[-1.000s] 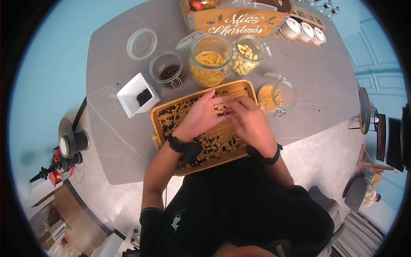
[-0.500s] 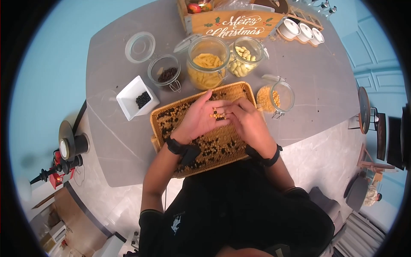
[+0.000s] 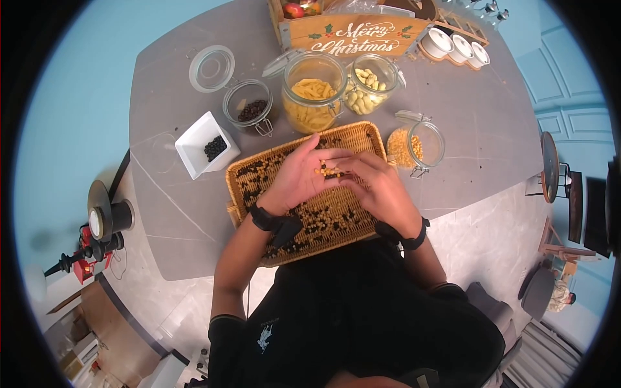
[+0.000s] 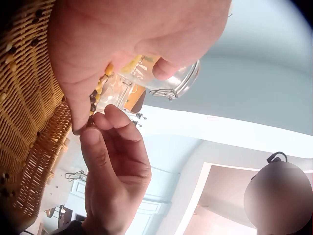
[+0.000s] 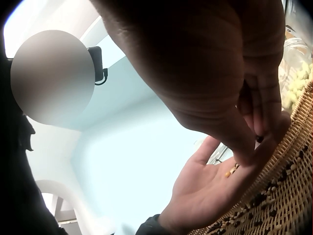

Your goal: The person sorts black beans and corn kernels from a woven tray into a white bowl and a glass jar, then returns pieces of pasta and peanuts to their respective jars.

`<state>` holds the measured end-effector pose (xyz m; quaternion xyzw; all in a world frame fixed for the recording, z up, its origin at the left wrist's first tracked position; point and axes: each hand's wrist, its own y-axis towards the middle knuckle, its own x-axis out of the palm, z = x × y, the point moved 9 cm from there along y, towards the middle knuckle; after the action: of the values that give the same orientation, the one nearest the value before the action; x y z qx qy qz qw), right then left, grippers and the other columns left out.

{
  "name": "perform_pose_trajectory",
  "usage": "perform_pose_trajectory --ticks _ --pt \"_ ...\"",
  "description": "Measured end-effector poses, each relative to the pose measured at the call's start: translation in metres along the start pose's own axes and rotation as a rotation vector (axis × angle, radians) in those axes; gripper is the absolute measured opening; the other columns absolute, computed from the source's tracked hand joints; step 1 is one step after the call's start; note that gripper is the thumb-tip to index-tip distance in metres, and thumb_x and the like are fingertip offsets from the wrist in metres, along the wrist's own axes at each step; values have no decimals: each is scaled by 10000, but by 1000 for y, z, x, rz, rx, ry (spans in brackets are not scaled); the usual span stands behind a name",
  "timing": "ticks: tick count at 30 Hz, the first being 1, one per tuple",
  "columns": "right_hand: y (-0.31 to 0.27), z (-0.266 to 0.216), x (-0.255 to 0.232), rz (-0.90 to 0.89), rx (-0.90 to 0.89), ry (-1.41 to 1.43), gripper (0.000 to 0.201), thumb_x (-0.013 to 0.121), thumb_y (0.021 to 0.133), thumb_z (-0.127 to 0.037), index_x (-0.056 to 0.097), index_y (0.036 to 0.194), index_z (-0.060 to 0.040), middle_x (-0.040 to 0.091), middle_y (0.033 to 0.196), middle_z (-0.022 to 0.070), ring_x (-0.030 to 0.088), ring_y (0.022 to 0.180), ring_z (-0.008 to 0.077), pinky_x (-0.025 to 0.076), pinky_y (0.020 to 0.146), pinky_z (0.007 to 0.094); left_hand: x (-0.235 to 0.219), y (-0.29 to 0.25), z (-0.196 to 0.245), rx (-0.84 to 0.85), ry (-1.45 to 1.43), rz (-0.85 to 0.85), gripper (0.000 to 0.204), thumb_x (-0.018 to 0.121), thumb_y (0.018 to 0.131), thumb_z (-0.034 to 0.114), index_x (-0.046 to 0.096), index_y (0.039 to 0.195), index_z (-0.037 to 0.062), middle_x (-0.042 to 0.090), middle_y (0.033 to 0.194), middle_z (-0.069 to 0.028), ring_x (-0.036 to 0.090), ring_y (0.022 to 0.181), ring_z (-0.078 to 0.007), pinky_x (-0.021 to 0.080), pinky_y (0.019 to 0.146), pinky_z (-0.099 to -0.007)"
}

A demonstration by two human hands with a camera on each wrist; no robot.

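Note:
My left hand (image 3: 299, 179) is held palm up above a wicker basket (image 3: 231, 187), its fingers straight. Yellow corn kernels and dark beans (image 3: 327, 171) lie in a small heap on that palm and fingers. My right hand (image 3: 383, 189) reaches over from the right with bent fingers, tips right at the heap. In the right wrist view a black bean (image 5: 259, 139) shows between its thumb and fingers. The left wrist view has the right thumb and forefinger close together by the left fingertips. More mixed kernels and black beans (image 3: 323, 223) are scattered across the basket's bottom.
A white square bowl (image 3: 187, 152) with black beans stands left of the basket. Behind are jars of dark beans (image 3: 251, 110), pasta (image 3: 314, 116) and peanuts (image 3: 365, 97). A jar of corn kernels (image 3: 402, 147) stands right. A wooden "Merry Christmas" crate (image 3: 359, 35) is farther back.
The right hand's fingers, bunched over the left palm half a second ago, now look more spread at the heap. The left hand stays palm up in nearly the same place.

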<state>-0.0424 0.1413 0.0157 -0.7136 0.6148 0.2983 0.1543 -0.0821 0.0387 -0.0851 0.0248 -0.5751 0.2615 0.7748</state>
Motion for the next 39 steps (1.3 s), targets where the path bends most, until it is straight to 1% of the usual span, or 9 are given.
perform_pose_trajectory --ticks 6,9,12,15,18,21,27,36,39 --pt "0 3 4 38 73 165 349 769 873 59 712 1206 -25 695 1177 167 732 984 395 605 839 445 4 -1 1 17 -13 -29 798 315 1166 547 441 1523 -155 600 1462 -241 581 1394 -310 484 1177 -477" --pt "-1 5 3 69 81 64 295 815 875 27 740 1154 -28 710 1030 131 775 905 287 618 775 371 5 -2 2 18 -37 -5 800 316 1166 546 442 1521 -160 604 1453 -239 587 1377 -316 487 1169 -470" --pt "-1 6 4 74 38 6 245 827 867 15 736 1093 -9 707 1016 137 764 885 309 607 758 385 5 -2 1 31 -4 -18 800 319 1167 543 439 1522 -163 605 1446 -250 596 1355 -319 491 1160 -467" --pt "-1 14 8 -1 104 8 274 776 880 13 734 1150 -15 710 1115 199 717 970 430 579 804 479 1 -1 -1 14 59 -41 839 315 1159 554 363 1558 -184 567 1498 -264 563 1409 -322 452 1197 -485" --pt "0 13 7 -35 87 -17 229 758 897 8 716 1122 -1 702 1124 208 707 984 442 571 824 489 2 -1 -2 11 65 -40 842 317 1158 552 358 1560 -187 570 1495 -273 561 1413 -332 445 1205 -487" --pt "0 8 4 5 28 -61 171 783 902 -12 686 1041 10 695 1017 168 708 892 401 567 763 457 1 -1 -4 -4 63 -2 843 321 1158 553 362 1561 -186 565 1501 -276 556 1418 -340 433 1216 -491" --pt "-9 9 17 18 -31 -283 170 727 945 6 621 1077 22 657 1107 194 682 1011 425 561 830 470 2 -1 -2 3 35 -6 853 332 1151 571 375 1562 -176 563 1503 -267 552 1422 -335 413 1230 -490" --pt "-1 -7 12 26 -78 -100 166 708 958 1 631 1105 19 666 1120 179 690 1029 409 571 857 463 -4 -1 0 33 -18 19 832 351 1148 576 408 1553 -149 566 1506 -231 558 1410 -313 426 1211 -482" --pt "2 -10 18 45 -121 -146 162 709 956 -3 643 1103 19 675 1141 172 693 1030 408 575 862 463 2 -2 1 37 -64 20 776 373 1158 549 481 1503 -138 625 1410 -193 607 1299 -258 476 1151 -428"
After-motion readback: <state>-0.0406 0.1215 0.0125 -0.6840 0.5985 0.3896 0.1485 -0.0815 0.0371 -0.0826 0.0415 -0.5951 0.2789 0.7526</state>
